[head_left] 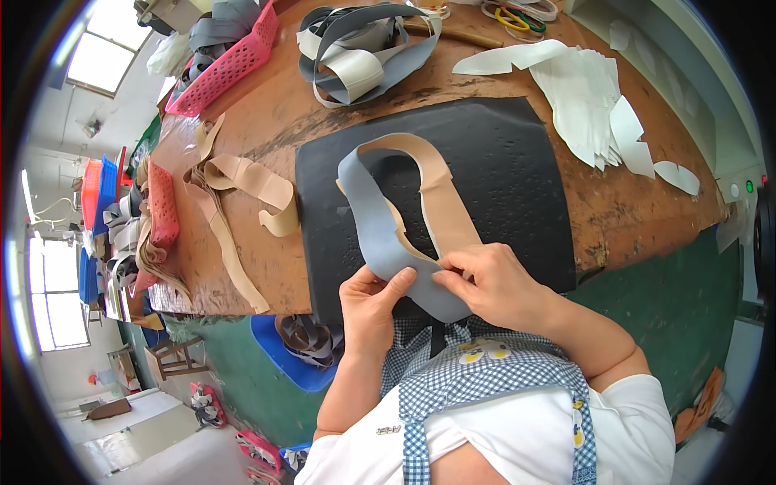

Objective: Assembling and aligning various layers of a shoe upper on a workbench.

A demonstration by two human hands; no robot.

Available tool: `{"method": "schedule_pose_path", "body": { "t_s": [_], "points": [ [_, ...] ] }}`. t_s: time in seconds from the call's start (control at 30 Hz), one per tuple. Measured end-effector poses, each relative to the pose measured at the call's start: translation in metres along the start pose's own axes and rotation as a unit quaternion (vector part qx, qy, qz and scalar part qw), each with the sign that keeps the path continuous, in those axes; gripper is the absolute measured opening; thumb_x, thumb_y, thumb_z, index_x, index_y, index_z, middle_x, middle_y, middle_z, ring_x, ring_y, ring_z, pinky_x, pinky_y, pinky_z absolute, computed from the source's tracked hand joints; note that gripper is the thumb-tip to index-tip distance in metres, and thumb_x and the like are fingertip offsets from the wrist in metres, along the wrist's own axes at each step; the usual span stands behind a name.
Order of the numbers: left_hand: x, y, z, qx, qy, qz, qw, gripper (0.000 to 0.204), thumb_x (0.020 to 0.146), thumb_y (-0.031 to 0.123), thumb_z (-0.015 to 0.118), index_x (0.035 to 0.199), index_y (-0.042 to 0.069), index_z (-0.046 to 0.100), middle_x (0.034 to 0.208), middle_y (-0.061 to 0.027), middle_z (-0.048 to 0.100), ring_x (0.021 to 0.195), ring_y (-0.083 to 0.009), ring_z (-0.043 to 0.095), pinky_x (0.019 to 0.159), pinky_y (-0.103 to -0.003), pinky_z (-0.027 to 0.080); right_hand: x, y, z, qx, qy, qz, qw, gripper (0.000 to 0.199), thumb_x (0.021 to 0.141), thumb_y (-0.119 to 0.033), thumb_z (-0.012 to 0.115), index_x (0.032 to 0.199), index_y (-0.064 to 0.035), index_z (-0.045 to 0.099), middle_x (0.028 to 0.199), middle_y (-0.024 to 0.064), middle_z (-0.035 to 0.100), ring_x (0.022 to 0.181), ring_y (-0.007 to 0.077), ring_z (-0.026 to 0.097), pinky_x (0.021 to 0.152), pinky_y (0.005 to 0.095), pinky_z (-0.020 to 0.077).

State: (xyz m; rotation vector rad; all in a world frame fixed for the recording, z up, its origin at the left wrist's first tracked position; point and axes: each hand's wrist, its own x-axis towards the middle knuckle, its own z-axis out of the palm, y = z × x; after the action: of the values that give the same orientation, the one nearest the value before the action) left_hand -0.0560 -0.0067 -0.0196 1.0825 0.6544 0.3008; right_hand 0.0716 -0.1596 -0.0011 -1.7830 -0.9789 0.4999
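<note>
A looped strip of blue-grey material with a beige inner face (373, 230) stands on edge over a black mat (517, 186), its near end at the mat's front edge. My left hand (370, 303) pinches the near part of the loop, thumb on the blue-grey face and fingers mostly hidden behind it. My right hand (493, 283) grips the same strip a little to the right, thumb and forefinger pressed together at its upper edge. The far side of the loop curves away, unheld.
Beige strips (242, 182) lie left of the mat on the wooden table (242, 105). Behind it sit a coil of grey and white strips (356, 61) and a pink basket (226, 69). White cut pieces (578, 97) are at the right, scissors (517, 20) farther back. A blue tub (283, 360) stands below the table edge.
</note>
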Motion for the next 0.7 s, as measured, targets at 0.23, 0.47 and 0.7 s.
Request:
{"method": "schedule_pose_path", "body": {
  "t_s": [0.23, 0.47, 0.7],
  "points": [
    [0.004, 0.004, -0.002, 0.001, 0.008, 0.005, 1.000, 0.020, 0.087, 0.003, 0.077, 0.106, -0.003, 0.073, 0.096, -0.0061, 0.073, 0.086, -0.0112, 0.067, 0.082, -0.027, 0.054, 0.002, 0.002, -0.001, 0.025, -0.040, 0.024, 0.999, 0.017, 0.091, -0.013, 0.071, 0.086, 0.0030, 0.070, 0.068, 0.0147, 0.066, 0.054, 0.0161, 0.061, 0.051, 0.0319, 0.0437],
    [0.000, 0.004, 0.000, 0.035, 0.001, 0.031, 0.999, 0.019, 0.088, 0.005, 0.077, 0.105, -0.003, 0.072, 0.096, -0.0070, 0.074, 0.085, -0.0122, 0.068, 0.081, -0.029, 0.056, 0.010, -0.004, -0.002, 0.049, -0.068, 0.073, 0.994, 0.018, 0.090, -0.014, 0.073, 0.085, 0.0033, 0.070, 0.066, 0.0124, 0.066, 0.054, 0.0113, 0.058, 0.051, 0.0287, 0.0431],
    [0.007, 0.007, -0.006, 0.022, -0.019, -0.022, 0.999, 0.018, 0.090, 0.008, 0.076, 0.105, -0.002, 0.072, 0.095, -0.0072, 0.073, 0.084, -0.0122, 0.068, 0.080, -0.029, 0.057, 0.013, -0.009, -0.004, 0.105, -0.090, 0.106, 0.985, 0.021, 0.091, -0.014, 0.073, 0.082, 0.0038, 0.070, 0.064, 0.0061, 0.064, 0.057, 0.0046, 0.053, 0.050, 0.0261, 0.0416]
  ]
}}
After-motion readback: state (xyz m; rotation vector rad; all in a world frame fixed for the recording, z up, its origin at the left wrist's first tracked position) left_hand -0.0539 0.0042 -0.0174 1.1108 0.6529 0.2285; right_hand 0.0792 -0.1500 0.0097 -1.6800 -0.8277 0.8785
